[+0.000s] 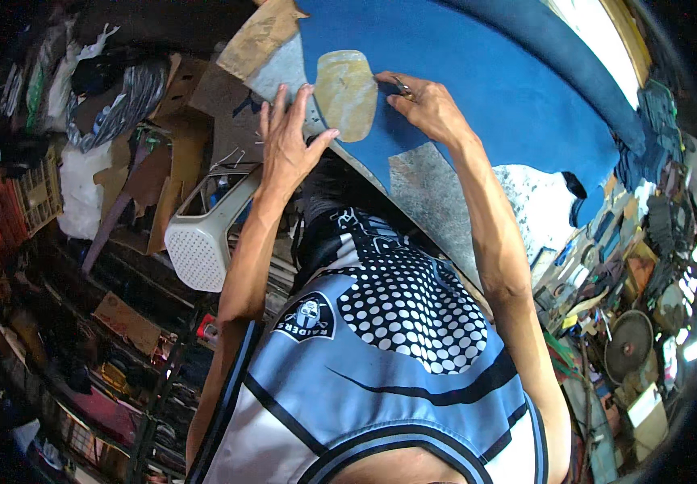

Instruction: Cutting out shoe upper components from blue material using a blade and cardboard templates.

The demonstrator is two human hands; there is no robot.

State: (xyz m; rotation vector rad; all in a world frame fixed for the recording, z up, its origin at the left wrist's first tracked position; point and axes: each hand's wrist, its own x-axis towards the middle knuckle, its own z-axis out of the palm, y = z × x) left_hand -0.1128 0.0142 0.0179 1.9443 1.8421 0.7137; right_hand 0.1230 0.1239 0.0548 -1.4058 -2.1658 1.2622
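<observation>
A flat, yellowish, worn template [347, 97], wide at the top and tapering to a rounded bottom, lies on a large sheet of blue material [461, 73]. My left hand [290, 137] rests at the sheet's left edge. Its fingers are stretched out and spread, the tips near the template's left side, and it holds nothing. On the template's right side, my right hand [429, 109] pinches a small thin tool [402, 87], dark with a brassy part. Its forefinger tip reaches the template's edge. The fingers hide most of the tool, so its exact kind does not show.
Brown and grey sheet scraps [264, 48] lie beyond my left hand. A grey speckled piece [429, 181] and a white patterned piece [530, 202] lie under and beside my right forearm. Left stands a grey plastic stool [197, 250]. Stacked scraps and a round fan [629, 345] crowd the right.
</observation>
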